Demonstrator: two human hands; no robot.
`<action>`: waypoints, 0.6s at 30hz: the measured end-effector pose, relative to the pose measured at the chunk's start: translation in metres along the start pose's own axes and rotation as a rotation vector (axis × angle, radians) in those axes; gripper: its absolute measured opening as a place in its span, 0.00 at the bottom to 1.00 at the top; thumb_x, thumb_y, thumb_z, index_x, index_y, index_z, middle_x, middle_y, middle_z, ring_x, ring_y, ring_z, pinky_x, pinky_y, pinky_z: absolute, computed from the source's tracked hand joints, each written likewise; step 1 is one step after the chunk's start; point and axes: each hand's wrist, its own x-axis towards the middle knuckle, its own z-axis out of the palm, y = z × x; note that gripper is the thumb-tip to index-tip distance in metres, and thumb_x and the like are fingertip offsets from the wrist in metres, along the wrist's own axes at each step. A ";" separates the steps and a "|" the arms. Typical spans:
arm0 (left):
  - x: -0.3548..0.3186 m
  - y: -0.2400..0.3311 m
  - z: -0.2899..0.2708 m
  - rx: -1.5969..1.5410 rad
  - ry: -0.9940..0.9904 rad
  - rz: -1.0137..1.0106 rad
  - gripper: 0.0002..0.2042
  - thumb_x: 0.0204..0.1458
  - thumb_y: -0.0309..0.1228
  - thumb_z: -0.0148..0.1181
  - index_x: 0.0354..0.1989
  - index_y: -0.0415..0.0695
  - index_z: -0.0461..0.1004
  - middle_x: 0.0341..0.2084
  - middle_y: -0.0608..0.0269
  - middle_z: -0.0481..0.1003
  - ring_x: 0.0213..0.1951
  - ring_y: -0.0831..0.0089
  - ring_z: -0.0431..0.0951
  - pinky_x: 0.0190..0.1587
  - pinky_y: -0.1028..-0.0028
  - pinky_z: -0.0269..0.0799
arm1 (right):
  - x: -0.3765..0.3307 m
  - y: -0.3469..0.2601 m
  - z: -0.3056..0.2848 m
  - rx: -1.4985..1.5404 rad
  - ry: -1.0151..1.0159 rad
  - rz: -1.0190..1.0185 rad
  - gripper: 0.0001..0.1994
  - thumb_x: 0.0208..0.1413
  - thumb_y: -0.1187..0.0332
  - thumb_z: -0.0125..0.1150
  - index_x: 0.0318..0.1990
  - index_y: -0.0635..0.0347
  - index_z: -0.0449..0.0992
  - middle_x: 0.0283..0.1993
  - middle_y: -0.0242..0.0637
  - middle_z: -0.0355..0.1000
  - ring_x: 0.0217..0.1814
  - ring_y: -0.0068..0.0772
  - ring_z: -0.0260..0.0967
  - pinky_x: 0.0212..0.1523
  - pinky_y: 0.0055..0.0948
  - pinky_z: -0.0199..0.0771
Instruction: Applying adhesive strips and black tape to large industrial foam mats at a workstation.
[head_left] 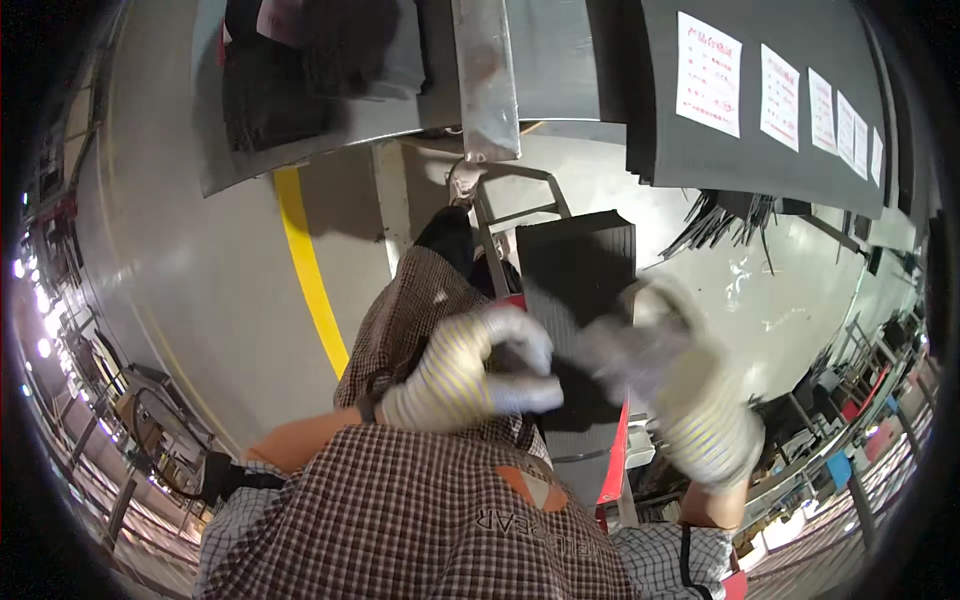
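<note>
Checked apron (420,510) lies nearest, below both hands. Ahead of it, between the left hand (475,370) and the right hand (685,375), sits the black stack (575,265), its long axis running from the body outward past both hands, leaning slightly to the left at the far end. Most of its length reaches beyond the hands.

Both hands are gloved. The left is half curled, a dark gap between its digits, their tips by the stack's left edge. The right is bent inward, its fingers overlapping the right part of the stack; by this view it seems the nearer of the two, though not by much. Blur covers both sets of fingers, so I cannot tell whether either grips a sheet, merely touches, or is free.

Right-hand fingers hide part of the stack's right edge, and its near end is hard to make out in shadow. Beyond the right hand, dark strips (725,225) hang in a tangle. A red piece (615,460), partly covered, shows between the right hand and the apron.
</note>
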 end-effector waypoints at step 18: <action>0.061 -0.159 -0.036 -0.357 -0.164 0.015 0.19 0.52 0.32 0.74 0.49 0.42 0.75 0.37 0.66 0.80 0.39 0.77 0.79 0.45 0.75 0.78 | 0.009 0.040 0.094 0.060 0.684 0.511 0.22 0.52 0.70 0.75 0.54 0.65 0.76 0.56 0.47 0.74 0.60 0.48 0.72 0.62 0.41 0.71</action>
